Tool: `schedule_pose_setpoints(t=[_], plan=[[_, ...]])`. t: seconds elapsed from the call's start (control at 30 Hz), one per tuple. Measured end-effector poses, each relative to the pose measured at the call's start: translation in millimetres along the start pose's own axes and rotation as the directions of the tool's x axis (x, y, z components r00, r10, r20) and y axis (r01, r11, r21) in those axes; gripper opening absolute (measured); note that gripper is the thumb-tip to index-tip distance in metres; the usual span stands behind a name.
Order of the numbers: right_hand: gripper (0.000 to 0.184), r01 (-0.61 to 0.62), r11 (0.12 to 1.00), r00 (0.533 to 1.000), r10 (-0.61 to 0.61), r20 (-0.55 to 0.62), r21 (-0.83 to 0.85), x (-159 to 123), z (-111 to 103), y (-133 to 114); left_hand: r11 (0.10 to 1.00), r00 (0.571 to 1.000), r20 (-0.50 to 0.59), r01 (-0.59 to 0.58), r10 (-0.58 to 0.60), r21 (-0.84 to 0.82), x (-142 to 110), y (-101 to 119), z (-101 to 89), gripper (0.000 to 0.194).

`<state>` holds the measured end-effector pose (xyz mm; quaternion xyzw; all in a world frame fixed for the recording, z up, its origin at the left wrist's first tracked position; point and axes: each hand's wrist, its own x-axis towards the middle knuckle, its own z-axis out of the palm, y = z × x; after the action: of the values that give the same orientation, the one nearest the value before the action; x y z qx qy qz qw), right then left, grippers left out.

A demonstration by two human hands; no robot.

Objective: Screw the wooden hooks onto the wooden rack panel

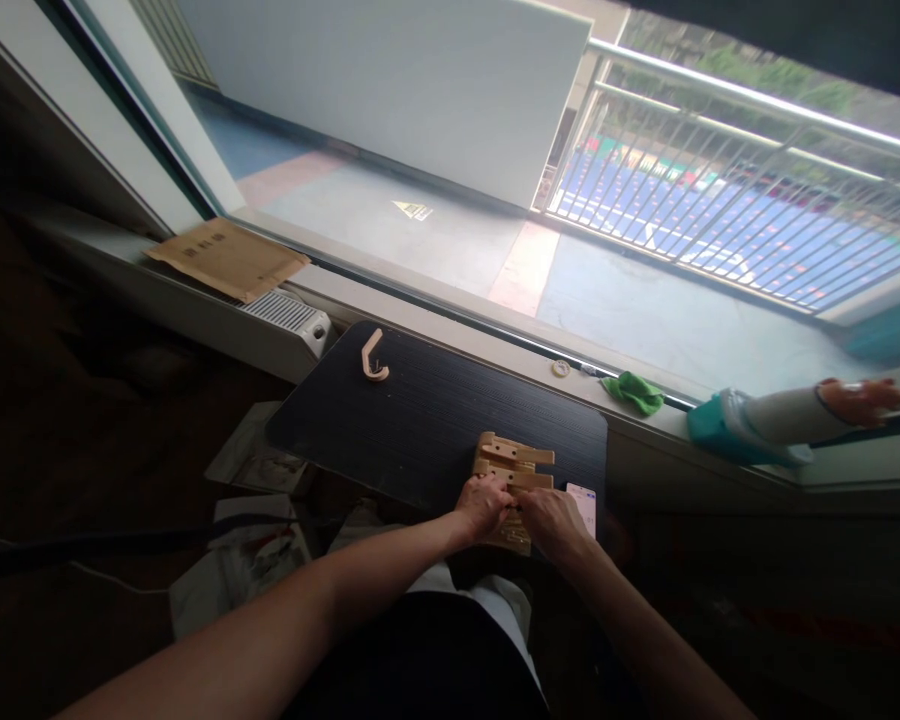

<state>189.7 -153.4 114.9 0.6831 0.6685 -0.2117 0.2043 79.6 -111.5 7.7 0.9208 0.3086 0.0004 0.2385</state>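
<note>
A small tan wooden assembly (514,462) of slotted flat pieces lies near the front right of a dark tabletop (420,420). My left hand (482,504) grips its near left edge with curled fingers. My right hand (551,520) presses on its near right part, fingers bent over the wood. A loose hook-shaped wooden piece (374,357) lies alone at the table's far left. A phone (583,503) with a lit screen rests just right of my right hand.
Beyond the table runs a window sill with a green cloth (634,391), a small ring (561,368) and a teal and white object (750,428). A cardboard envelope (229,258) lies on a heater at left. Papers and bags (247,520) cover the floor.
</note>
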Motion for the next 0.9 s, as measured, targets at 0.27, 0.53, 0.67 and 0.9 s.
schedule_pose_setpoints(t=[0.27,0.53,0.67,0.9], plan=[[0.038,-0.167,0.982,0.986,0.168,0.003,0.089,0,9,1,1.0,1.0,-0.012,-0.007,0.007,0.024,1,0,1.4,0.014],[0.028,0.038,0.998,0.999,-0.039,0.017,0.051,-5,1,3,1.0,1.0,0.019,0.016,-0.016,0.016,-2,2,-2.6,0.015],[0.026,0.007,0.992,1.0,-0.005,-0.01,0.124,-1,6,6,1.0,1.0,0.008,0.016,-0.016,0.009,0,2,-1.3,0.015],[0.03,-0.197,0.95,0.98,0.198,0.022,0.242,3,17,14,1.0,1.0,0.006,0.001,-0.001,0.017,1,2,-1.5,0.013]])
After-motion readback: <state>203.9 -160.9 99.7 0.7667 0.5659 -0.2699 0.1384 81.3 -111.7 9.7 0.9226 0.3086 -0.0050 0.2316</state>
